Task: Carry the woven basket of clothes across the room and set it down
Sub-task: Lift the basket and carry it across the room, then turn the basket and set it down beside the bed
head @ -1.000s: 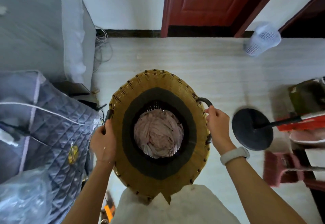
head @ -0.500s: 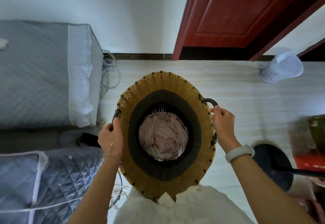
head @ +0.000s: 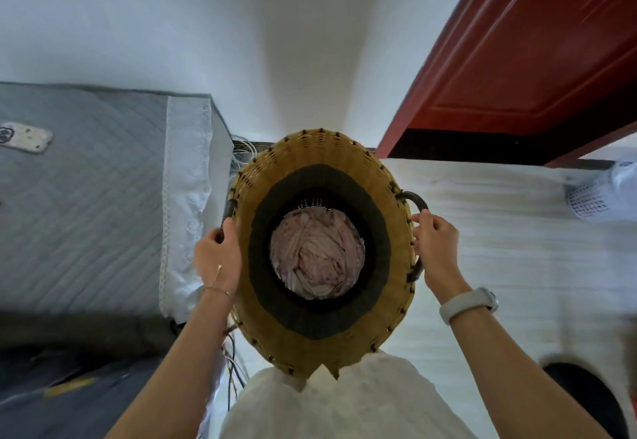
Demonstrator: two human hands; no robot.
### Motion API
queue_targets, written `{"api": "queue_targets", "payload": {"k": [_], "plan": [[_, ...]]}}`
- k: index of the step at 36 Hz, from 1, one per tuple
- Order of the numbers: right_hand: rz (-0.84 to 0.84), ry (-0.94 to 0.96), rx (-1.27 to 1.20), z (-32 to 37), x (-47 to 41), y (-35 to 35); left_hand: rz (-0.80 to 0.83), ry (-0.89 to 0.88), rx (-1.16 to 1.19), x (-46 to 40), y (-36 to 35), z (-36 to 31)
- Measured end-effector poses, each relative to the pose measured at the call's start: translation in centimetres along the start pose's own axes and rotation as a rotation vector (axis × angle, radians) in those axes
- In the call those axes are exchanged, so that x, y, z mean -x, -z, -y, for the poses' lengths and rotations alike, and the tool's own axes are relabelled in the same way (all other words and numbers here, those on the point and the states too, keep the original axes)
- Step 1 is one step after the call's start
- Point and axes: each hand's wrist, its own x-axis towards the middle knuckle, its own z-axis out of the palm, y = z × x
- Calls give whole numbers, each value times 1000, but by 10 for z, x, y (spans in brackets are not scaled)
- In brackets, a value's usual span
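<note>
A tall woven basket, yellow with a dark band inside its rim, hangs in front of my chest, seen from above. Pale pink clothes lie bunched at its bottom. My left hand is closed around the dark handle on the basket's left side. My right hand grips the dark loop handle on the right side; a white wristband sits on that wrist. The basket's underside and the floor right below it are hidden.
A bed with a grey quilted cover and white lace edge stands close on the left, a phone on it. White wall ahead, a red door at the right. Cables lie by the bed. A white mesh bin lies far right on pale floor.
I have walked forward with the basket: wall, door and bed are closer, and the black round base has slid toward the lower right. Both hands keep their grip on the handles.
</note>
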Motion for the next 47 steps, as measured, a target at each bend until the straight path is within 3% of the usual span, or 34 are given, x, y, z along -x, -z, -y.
{"api": "queue_targets", "payload": {"k": [10, 17, 27, 34, 38, 44, 47], "plan": [[80, -14, 87, 40, -121, -82, 1, 77, -35, -116, -64, -46], [21, -40, 197, 39, -187, -135, 86, 104, -110, -191, -111, -53], [-95, -129, 322, 26, -259, -220, 299, 189, -173, -293, -163, -17], [3, -136, 375, 16, -294, -266, 393, 215, -259, -330, -177, 15], [-22, -96, 367, 18, -312, -290, 427, 178, -331, -349, -189, 14], [-132, -62, 322, 14, -319, -302, 288, 89, -598, -379, -207, 1], [-147, -80, 375, -3, -303, -302, 322, -38, -704, -391, -216, -12]]}}
